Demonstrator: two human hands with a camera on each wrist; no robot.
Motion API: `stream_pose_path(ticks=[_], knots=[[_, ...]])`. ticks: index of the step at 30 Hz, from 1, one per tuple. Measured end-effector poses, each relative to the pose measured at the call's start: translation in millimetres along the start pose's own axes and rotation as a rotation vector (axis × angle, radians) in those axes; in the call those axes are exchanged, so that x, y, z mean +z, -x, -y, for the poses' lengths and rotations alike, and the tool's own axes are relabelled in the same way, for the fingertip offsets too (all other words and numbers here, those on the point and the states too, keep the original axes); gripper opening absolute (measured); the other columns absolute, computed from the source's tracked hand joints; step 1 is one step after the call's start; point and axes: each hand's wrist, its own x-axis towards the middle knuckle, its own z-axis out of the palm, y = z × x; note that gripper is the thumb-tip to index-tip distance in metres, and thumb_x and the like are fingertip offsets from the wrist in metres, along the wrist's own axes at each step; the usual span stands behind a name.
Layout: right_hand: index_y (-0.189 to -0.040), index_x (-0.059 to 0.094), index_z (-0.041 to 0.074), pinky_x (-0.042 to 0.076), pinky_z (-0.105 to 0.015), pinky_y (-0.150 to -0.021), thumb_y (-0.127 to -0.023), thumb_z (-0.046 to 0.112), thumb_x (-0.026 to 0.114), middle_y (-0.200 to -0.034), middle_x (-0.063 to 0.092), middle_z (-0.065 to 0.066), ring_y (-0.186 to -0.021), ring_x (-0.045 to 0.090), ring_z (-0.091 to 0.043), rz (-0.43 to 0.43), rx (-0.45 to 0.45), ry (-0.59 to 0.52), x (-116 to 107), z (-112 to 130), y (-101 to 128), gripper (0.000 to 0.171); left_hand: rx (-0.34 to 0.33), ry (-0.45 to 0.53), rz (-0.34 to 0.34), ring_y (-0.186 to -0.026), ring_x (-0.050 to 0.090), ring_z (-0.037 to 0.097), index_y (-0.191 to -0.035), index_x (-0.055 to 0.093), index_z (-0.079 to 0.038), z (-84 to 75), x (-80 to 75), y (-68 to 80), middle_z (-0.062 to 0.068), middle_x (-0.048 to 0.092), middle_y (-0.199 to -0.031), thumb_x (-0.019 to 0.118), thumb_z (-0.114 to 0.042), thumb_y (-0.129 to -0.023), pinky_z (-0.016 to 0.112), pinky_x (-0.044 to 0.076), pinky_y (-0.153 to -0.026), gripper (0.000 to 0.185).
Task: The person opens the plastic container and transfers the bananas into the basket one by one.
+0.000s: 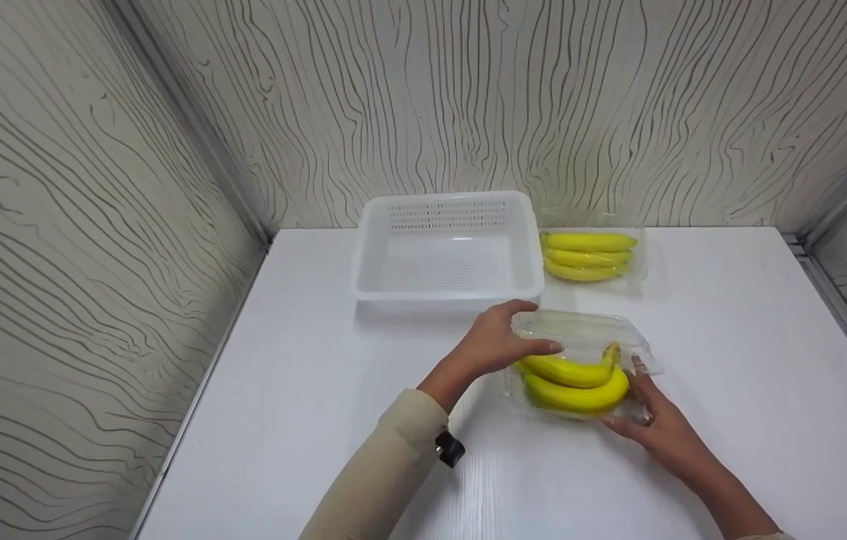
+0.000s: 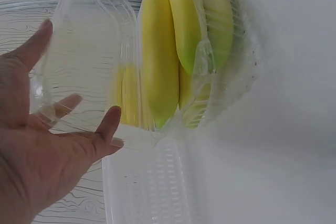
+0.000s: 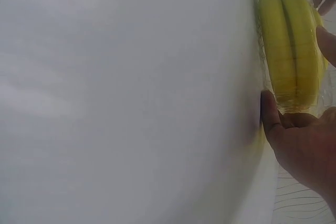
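You had two clear boxes of bananas and one white basket (image 1: 447, 251) on the table (image 1: 731, 360). The near box (image 1: 581, 360) lay just in front of the basket, its lid (image 1: 577, 330) raised, two bananas (image 1: 573, 382) showing inside. Your left hand (image 1: 494, 341) held the lid, fingers spread over its top and thumb under its edge. Your right hand (image 1: 656, 424) steadied the box's near corner, fingers straight against it. The second box (image 1: 592, 255), holding three bananas, stood closed just right of the basket
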Motion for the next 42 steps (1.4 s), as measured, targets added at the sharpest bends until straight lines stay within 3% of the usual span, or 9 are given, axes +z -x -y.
stream_pose_path(ticks=[4, 6, 13, 16, 20, 24, 29, 35, 42], knots=[[-0.171, -0.016, 0.023, 0.021, -0.075, -0.126, -0.096, 0.053, 0.075, -0.178, 0.013, -0.024, -0.164, 0.014, -0.053, -0.003, -0.005, -0.004, 1.1, -0.1, 0.9, 0.122, -0.004, 0.070, -0.001, -0.134, 0.065, 0.024, -0.149, 0.060, -0.032, 1.7, -3.2, 0.6, 0.002, 0.054, -0.162, 0.084, -0.061, -0.084, 0.045, 0.057, -0.111, 0.075], [-0.171, -0.016, 0.026, 0.021, -0.076, -0.126, -0.096, 0.054, 0.074, -0.178, 0.014, -0.024, -0.164, 0.015, -0.052, -0.008, -0.012, -0.006, 1.5, 0.1, 1.3, 0.121, 0.005, 0.097, -0.005, -0.137, 0.063, 0.024, -0.149, 0.059, -0.036, 3.8, -4.9, 0.9, 0.001, 0.052, -0.163, 0.083, -0.062, -0.085, 0.045, 0.057, -0.112, 0.074], [-0.171, -0.016, 0.027, 0.022, -0.077, -0.125, -0.097, 0.053, 0.074, -0.178, 0.015, -0.024, -0.164, 0.017, -0.051, -0.014, -0.020, -0.015, 1.9, -0.5, 1.7, 0.120, 0.157, 0.199, -0.069, -0.137, 0.065, 0.021, -0.155, 0.054, -0.033, 10.1, -8.1, -2.5, -0.003, 0.054, -0.163, 0.079, -0.052, -0.094, 0.040, 0.057, -0.113, 0.069], [-0.171, -0.016, 0.027, 0.023, -0.077, -0.125, -0.097, 0.052, 0.075, -0.179, 0.015, -0.023, -0.164, 0.017, -0.052, -0.018, -0.021, -0.017, 1.9, -1.3, 1.5, 0.120, 0.203, 0.266, -0.133, -0.128, 0.072, 0.019, -0.155, 0.056, -0.029, 10.5, -7.2, -6.4, -0.002, 0.057, -0.160, 0.077, -0.045, -0.098, 0.034, 0.060, -0.107, 0.062], [-0.170, -0.017, 0.030, 0.025, -0.077, -0.124, -0.096, 0.053, 0.075, -0.179, 0.013, -0.023, -0.164, 0.016, -0.052, -0.016, -0.014, -0.017, 2.6, -1.3, 1.6, 0.120, 0.246, 0.304, -0.269, -0.131, 0.070, 0.017, -0.148, 0.063, -0.025, 8.6, -7.6, -12.2, -0.002, 0.064, -0.154, 0.077, -0.040, -0.099, 0.027, 0.061, -0.100, 0.053], [-0.170, -0.017, 0.032, 0.028, -0.077, -0.123, -0.096, 0.053, 0.074, -0.179, 0.012, -0.022, -0.164, 0.015, -0.052, -0.010, -0.007, -0.023, 2.7, -0.6, 2.9, 0.119, 0.263, 0.295, -0.389, -0.132, 0.069, 0.015, -0.141, 0.070, -0.023, 5.5, -9.7, -17.2, -0.002, 0.073, -0.142, 0.078, -0.041, -0.098, 0.025, 0.060, -0.094, 0.047], [-0.171, -0.016, 0.032, 0.031, -0.076, -0.123, -0.096, 0.053, 0.074, -0.179, 0.012, -0.022, -0.164, 0.016, -0.052, -0.012, -0.007, -0.022, 2.9, -0.1, 4.4, 0.119, 0.256, 0.274, -0.470, -0.123, 0.073, 0.013, -0.133, 0.075, -0.023, 2.0, -12.8, -23.2, -0.004, 0.079, -0.129, 0.080, -0.042, -0.096, 0.028, 0.060, -0.093, 0.041], [-0.171, -0.015, 0.030, 0.034, -0.075, -0.122, -0.096, 0.056, 0.075, -0.178, 0.015, -0.024, -0.162, 0.022, -0.053, -0.019, -0.003, 0.016, 4.8, -1.1, 5.7, 0.120, 0.262, 0.292, -0.485, -0.118, 0.073, 0.013, -0.128, 0.076, -0.020, -0.9, -16.3, -30.6, -0.003, 0.081, -0.122, 0.078, -0.041, -0.098, 0.038, 0.059, -0.106, 0.037], [-0.171, -0.015, 0.029, 0.030, -0.076, -0.123, -0.095, 0.056, 0.076, -0.178, 0.016, -0.024, -0.162, 0.023, -0.053, -0.024, 0.002, 0.028, 5.7, -0.6, 7.7, 0.121, 0.254, 0.269, -0.502, -0.111, 0.074, 0.010, -0.126, 0.078, -0.020, -1.4, -18.7, -38.5, -0.006, 0.082, -0.116, 0.077, -0.043, -0.098, 0.038, 0.060, -0.100, 0.036]])
